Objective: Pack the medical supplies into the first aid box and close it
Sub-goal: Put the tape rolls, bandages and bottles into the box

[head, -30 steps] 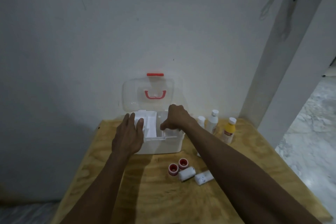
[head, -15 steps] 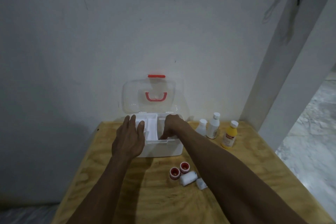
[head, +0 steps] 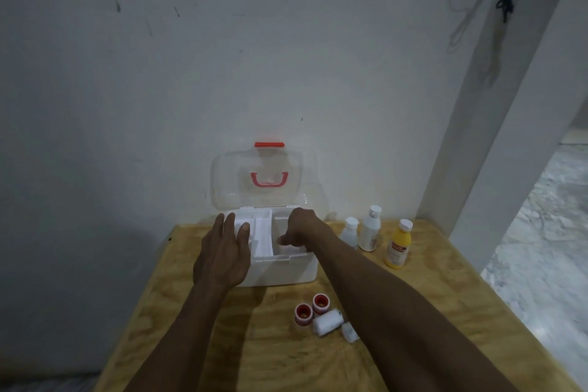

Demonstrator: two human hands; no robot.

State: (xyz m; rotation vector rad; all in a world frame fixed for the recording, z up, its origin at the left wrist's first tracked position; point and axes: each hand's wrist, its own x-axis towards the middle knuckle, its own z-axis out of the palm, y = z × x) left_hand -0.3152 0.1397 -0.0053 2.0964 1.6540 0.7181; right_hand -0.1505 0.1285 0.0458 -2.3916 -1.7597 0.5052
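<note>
Standing open against the wall at the back of the plywood bench (head: 429, 296), the white first aid box (head: 286, 270) has its clear lid (head: 264, 175) raised. The left hand (head: 222, 258) lies flat and spread over the box's left rim. The right hand (head: 299, 229) reaches into the right compartment, fingers curled; what it grips I cannot tell. Three bottles (head: 370, 232) stand right of the box, the yellow one (head: 397, 245) with a red-and-white label too small to read. Two red-capped rolls (head: 311, 309) and bandage rolls (head: 327, 321) lie in front.
</note>
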